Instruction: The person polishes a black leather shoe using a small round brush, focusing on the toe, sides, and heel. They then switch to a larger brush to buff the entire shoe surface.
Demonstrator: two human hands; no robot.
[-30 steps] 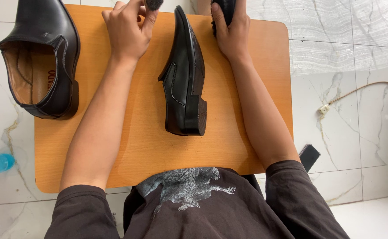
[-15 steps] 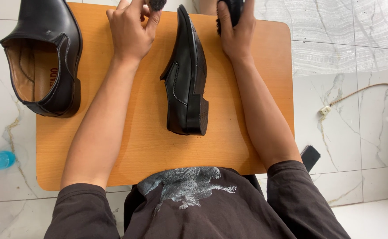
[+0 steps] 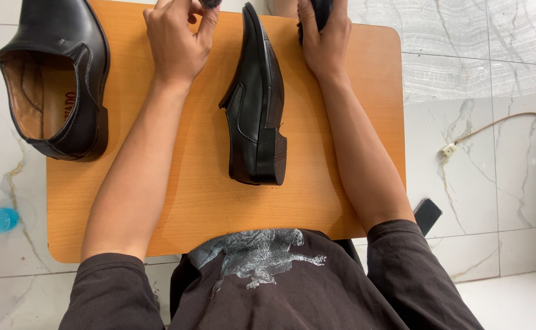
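From the head view, a low desk (image 3: pixel 207 208) with a smooth orange-brown wood-grain top and rounded corners fills the middle of the frame, set on a glossy white marble floor (image 3: pixel 494 73) with grey veining. At the centre of the desk a black leather shoe (image 3: pixel 257 104) lies tipped on its side, its slim toe pointing to the top of the frame and its blocky stacked heel toward the person; fine stitching curves along its upper. At the upper left a second black shoe (image 3: pixel 57 79) stands upright, half over the desk edge, showing a tan lining inside its opening. The left hand (image 3: pixel 176 40), at the top centre, is clenched around a small dark object (image 3: pixel 211 3), mostly cut off by the frame. The right hand (image 3: pixel 324 40), upper right of the side-lying shoe, is grasping another dark object (image 3: pixel 323 11) whose shape cannot be told. A thin beige cable (image 3: pixel 500 122) curls over the floor at right.
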